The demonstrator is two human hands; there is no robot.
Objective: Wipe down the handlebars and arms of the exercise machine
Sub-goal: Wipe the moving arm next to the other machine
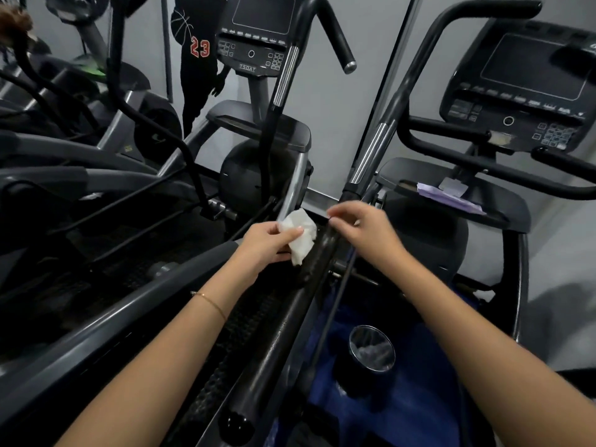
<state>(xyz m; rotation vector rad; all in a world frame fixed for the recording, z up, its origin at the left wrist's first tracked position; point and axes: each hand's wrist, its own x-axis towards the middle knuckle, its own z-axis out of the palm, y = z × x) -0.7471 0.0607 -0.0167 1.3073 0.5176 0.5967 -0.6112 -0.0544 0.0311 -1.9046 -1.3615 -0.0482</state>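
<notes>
A long black arm (pixel 290 321) of the exercise machine runs from the bottom centre up toward its curved handlebar (pixel 451 27) at the top right. My left hand (pixel 267 243) pinches a crumpled white wipe (pixel 301 235) against the left side of that arm. My right hand (pixel 361 230) rests on the arm's right side a little higher, with its fingers curled over the bar. A chrome section (pixel 371 153) of the arm shows above both hands.
A mirror on the left reflects the machine, its console (pixel 258 33) and a person in a black top. The real console (pixel 529 82) is at the right, with a purple cloth (pixel 451 195) on its tray. A dark cup (pixel 371 353) stands below on blue fabric.
</notes>
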